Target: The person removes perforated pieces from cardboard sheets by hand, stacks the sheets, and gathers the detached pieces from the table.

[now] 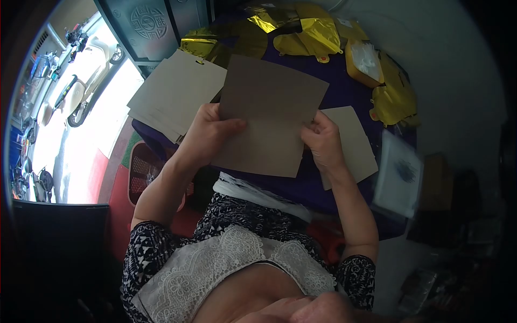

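Note:
Between my two hands a brownish-grey sheet of cardboard (269,118) is held up, slightly tilted, above the purple-covered table. My left hand (212,132) grips its left edge, thumb lying across the front and fingers hidden behind. Closed on the right edge is my right hand (324,139), with the thumb and bent fingers pinching it. To the left lies a stack of similar cardboard sheets (177,89), close to my left hand. Another cardboard piece (353,142) rests on the table beside and partly behind my right wrist.
Shiny gold foil pieces (312,40) lie along the table's back. A yellow box (365,63) with clear plastic inside stands at the back right, near a white translucent tray (397,175). A pink basket (144,169) sits at lower left. Parked scooters (81,91) show outside the doorway.

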Motion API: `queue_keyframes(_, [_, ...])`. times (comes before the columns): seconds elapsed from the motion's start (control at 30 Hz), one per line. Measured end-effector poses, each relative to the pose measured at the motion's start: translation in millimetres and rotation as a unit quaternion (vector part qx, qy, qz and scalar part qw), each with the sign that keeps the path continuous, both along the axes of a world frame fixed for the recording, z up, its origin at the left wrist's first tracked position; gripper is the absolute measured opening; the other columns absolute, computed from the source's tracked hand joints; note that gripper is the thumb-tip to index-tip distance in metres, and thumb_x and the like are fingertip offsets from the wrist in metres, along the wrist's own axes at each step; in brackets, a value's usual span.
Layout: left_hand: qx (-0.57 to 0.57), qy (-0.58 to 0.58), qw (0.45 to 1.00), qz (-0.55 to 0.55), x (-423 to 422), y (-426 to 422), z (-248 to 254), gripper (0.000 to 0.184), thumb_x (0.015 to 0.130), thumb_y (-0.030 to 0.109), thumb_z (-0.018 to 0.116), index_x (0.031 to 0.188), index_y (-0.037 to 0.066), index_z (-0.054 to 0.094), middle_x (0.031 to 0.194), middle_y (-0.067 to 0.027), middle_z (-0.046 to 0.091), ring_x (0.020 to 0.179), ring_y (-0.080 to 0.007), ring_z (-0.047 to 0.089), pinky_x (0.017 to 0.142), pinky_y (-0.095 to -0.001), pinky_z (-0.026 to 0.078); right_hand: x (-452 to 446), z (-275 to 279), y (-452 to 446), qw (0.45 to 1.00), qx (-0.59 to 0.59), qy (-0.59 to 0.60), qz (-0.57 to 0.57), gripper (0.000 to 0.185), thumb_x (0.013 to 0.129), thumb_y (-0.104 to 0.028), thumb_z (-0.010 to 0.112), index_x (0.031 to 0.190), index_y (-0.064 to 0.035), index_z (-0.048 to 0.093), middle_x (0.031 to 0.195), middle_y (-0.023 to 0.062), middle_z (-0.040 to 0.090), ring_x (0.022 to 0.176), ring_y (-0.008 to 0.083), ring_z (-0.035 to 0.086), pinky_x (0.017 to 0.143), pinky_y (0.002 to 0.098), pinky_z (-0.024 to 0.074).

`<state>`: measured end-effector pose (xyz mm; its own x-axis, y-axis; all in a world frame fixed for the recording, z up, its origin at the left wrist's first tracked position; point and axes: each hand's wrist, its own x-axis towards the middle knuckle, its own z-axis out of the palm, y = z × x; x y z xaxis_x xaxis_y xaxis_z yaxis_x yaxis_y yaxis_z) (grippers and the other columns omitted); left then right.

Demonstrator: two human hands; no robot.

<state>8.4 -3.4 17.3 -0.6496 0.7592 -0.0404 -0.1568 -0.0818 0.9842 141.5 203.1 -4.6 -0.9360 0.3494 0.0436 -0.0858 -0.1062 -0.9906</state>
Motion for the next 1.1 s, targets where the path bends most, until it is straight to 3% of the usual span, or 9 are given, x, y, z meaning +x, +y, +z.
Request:
queue_keyframes(0.27, [0.032,-0.133,0.99,0.017,-10,-6,-1,0.026,0.084,-0.002,0.061,0.109,-0.006,0.064,0.094,-0.0151,0.07,0.077,-0.0215,0.071,0.072,-0.033,0.06,6,-6,10,0.961,-0.263,0.028,0.075,0.027,0.098,-0.012,0.054,0.121,0.0023,0.057,0.105,0.0084,0.066,0.094,0.0149,0.065,0.086,0.0304,0.0537])
queue_keyframes(0.47, [0.062,-0.166,0.984,0.005,-7,-9,-1,0.028,0.084,-0.002,0.061,0.112,-0.006,0.062,0.099,-0.0161,0.069,0.081,-0.0224,0.071,0.074,-0.034,0.06,3,-18,6,0.946,-0.284,0.103,0.116,0.028,0.098,-0.01,0.054,0.123,0.0001,0.057,0.106,0.0079,0.066,0.093,0.0169,0.066,0.083,0.0316,0.0564])
queue_keyframes(0.57, [0.077,-0.175,0.981,0.023,0,-6,0,0.03,0.084,-0.001,0.061,0.114,-0.006,0.059,0.102,-0.0168,0.068,0.083,-0.0225,0.071,0.076,-0.0345,0.059,2,-10,-6,0.967,-0.238,0.037,0.08,0.025,0.097,-0.009,0.056,0.12,-0.0004,0.058,0.104,0.0066,0.067,0.09,0.0179,0.067,0.079,0.0315,0.0568])
queue_keyframes(0.67, [0.091,-0.158,0.981,0.058,-3,-16,4,0.031,0.086,0.0,0.06,0.116,-0.007,0.057,0.103,-0.017,0.067,0.085,-0.0233,0.07,0.078,-0.0361,0.059,-6,-12,-9,0.997,-0.057,-0.045,0.008,0.02,0.093,-0.007,0.06,0.112,0.001,0.063,0.101,0.0105,0.068,0.087,0.0199,0.068,0.077,0.0313,0.0562])
queue_keyframes(0.7, [0.096,-0.15,0.982,0.068,-4,-19,6,0.031,0.087,0.0,0.06,0.116,-0.007,0.057,0.103,-0.0169,0.067,0.086,-0.0237,0.07,0.079,-0.0367,0.059,-8,-15,-8,0.995,0.088,-0.038,-0.013,0.018,0.092,-0.006,0.061,0.108,0.0019,0.065,0.101,0.0126,0.068,0.087,0.0214,0.069,0.076,0.0313,0.056])
queue_keyframes(0.77, [0.097,-0.146,0.973,0.151,-8,-28,17,0.03,0.088,0.001,0.059,0.116,-0.008,0.055,0.105,-0.0178,0.066,0.088,-0.0251,0.069,0.08,-0.0379,0.059,-13,-22,-4,0.928,0.368,-0.018,-0.06,0.015,0.089,-0.005,0.064,0.101,0.0039,0.067,0.102,0.0167,0.068,0.087,0.0243,0.069,0.076,0.0314,0.0556])
queue_keyframes(0.8, [0.098,-0.144,0.966,0.19,-11,-33,22,0.03,0.088,0.001,0.059,0.117,-0.008,0.054,0.106,-0.0182,0.065,0.089,-0.0258,0.069,0.081,-0.0386,0.058,-17,-23,-5,0.914,0.4,0.039,-0.06,0.014,0.088,-0.003,0.064,0.097,0.0057,0.069,0.109,0.0225,0.066,0.086,0.0283,0.07,0.076,0.0318,0.0556])
queue_keyframes(0.9, [0.145,-0.126,0.947,0.258,-39,-49,14,0.03,0.09,0.001,0.057,0.117,-0.009,0.052,0.109,-0.0191,0.063,0.093,-0.0275,0.068,0.084,-0.0405,0.058,-11,-17,-8,0.88,0.467,0.064,-0.053,0.016,0.089,-0.003,0.062,0.1,0.0067,0.069,0.116,0.024,0.064,0.086,0.0297,0.07,0.076,0.0319,0.0556])
queue_keyframes(1.1, [0.121,-0.115,0.914,0.369,-90,-60,-6,0.038,0.091,0.008,0.061,0.123,-0.009,0.048,0.11,-0.019,0.059,0.097,-0.0273,0.064,0.087,-0.0382,0.055,15,6,-10,0.924,0.376,0.057,-0.04,0.018,0.09,-0.001,0.059,0.103,0.0078,0.068,0.12,0.0235,0.063,0.087,0.025,0.07,0.076,0.0296,0.0553])
